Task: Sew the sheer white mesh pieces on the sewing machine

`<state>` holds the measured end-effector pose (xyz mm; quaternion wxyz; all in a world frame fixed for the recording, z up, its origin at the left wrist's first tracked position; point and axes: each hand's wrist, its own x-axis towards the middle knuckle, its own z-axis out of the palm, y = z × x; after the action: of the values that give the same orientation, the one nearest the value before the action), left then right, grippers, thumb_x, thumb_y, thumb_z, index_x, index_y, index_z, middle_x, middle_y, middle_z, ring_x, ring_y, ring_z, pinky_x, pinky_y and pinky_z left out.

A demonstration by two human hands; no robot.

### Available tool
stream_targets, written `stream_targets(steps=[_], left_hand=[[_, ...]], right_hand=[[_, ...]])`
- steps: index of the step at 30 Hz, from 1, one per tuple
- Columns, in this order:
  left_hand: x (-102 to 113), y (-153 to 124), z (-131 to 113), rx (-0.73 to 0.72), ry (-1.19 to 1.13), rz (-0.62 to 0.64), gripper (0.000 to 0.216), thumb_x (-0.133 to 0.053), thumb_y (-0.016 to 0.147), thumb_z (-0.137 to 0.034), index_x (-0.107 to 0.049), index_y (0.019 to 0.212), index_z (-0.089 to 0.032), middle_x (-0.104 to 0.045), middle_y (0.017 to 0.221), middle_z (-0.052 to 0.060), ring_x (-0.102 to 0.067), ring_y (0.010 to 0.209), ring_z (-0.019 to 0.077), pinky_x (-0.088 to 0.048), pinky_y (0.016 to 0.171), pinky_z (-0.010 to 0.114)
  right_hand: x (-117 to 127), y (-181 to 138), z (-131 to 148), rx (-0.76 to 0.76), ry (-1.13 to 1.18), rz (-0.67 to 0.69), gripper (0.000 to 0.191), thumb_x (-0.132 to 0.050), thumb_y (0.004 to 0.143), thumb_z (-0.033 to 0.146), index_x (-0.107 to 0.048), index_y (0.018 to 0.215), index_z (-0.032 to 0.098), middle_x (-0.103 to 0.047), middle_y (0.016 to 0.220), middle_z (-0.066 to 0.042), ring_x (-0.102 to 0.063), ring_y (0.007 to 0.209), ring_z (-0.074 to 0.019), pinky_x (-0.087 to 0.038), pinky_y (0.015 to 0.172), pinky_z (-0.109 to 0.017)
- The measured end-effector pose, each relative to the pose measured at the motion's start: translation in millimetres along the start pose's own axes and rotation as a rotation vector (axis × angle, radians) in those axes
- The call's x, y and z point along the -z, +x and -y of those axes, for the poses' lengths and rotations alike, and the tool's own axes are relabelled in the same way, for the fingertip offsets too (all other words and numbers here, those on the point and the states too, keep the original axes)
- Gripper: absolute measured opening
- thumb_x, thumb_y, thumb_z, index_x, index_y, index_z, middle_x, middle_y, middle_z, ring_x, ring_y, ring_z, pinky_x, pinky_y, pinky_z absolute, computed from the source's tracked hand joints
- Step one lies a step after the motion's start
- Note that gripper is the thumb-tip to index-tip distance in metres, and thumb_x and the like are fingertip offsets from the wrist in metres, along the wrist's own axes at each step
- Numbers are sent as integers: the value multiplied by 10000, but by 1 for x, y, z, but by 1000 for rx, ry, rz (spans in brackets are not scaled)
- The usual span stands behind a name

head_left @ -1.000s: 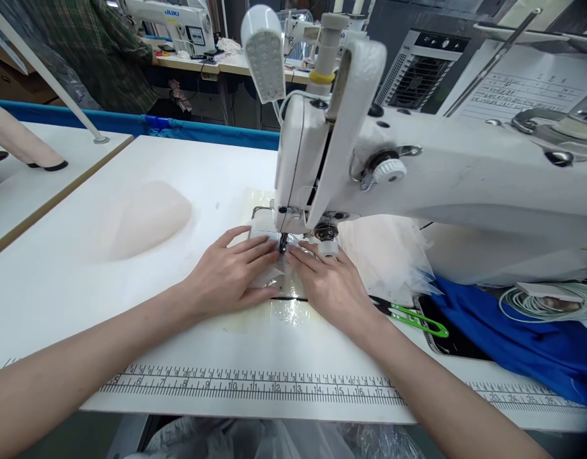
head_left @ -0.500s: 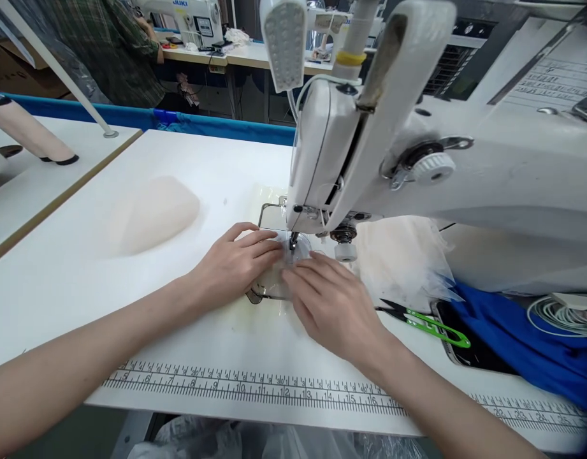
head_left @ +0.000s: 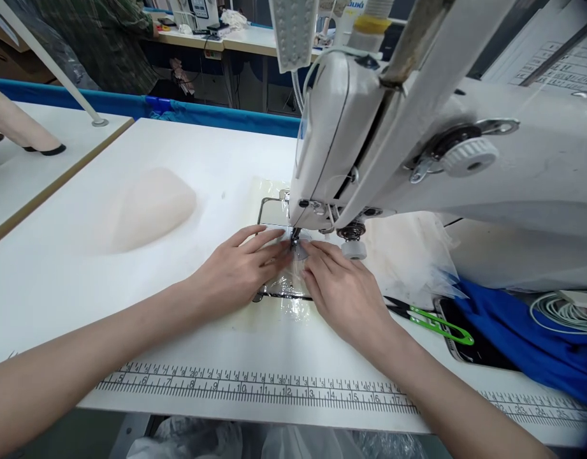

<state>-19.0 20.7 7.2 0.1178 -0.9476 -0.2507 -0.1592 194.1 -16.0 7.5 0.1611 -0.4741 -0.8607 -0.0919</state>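
Observation:
My left hand (head_left: 243, 268) lies flat with its fingers stretched out, the tips close to the presser foot (head_left: 296, 236) of a white sewing machine (head_left: 329, 134). On the other side of the foot, my right hand (head_left: 343, 280) has its fingers bent and drawn together at the edge of a small translucent piece of material (head_left: 300, 252). That piece lies under and in front of the foot, partly hidden by the fingers. Clear film covers the metal plate (head_left: 286, 290) beneath both hands.
A sheer beige piece (head_left: 154, 210) lies at left. Right of the machine head are sheer cloth pieces (head_left: 408, 255), green thread snips (head_left: 436, 322), a phone (head_left: 479, 344) and blue cloth (head_left: 522, 344). A printed ruler (head_left: 264, 389) runs along the front edge. Another person (head_left: 116, 51) is beyond.
My right hand has shifted slightly right and up, its fingers now closer together by the foot. My left fingertips have moved a little right. The view has tilted and come nearer the machine.

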Motion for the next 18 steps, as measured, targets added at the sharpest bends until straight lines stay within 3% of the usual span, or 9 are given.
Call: stream_targets(steps=[12,18], left_hand=[[2,-1,-3,-25,106,62,381,-390,931,-106,-616,1234,-157,-652,1251,76,-505,1284,265,-342,1104,468],[2,-1,-5,-10,124,50,368,-394,936,-113,-631,1212,-169,-654,1250,73,-518,1273,263,-356,1089,463]], right_hand=[[2,2,-8,28,5,-35,300,-452,958,207,-635,1156,75,-735,1023,-138,-680,918,-230,-514,882,-372],[2,3,-7,32,15,-31,301,-460,951,206,-629,1159,69,-729,1035,-133,-666,969,-236,-510,891,-365]])
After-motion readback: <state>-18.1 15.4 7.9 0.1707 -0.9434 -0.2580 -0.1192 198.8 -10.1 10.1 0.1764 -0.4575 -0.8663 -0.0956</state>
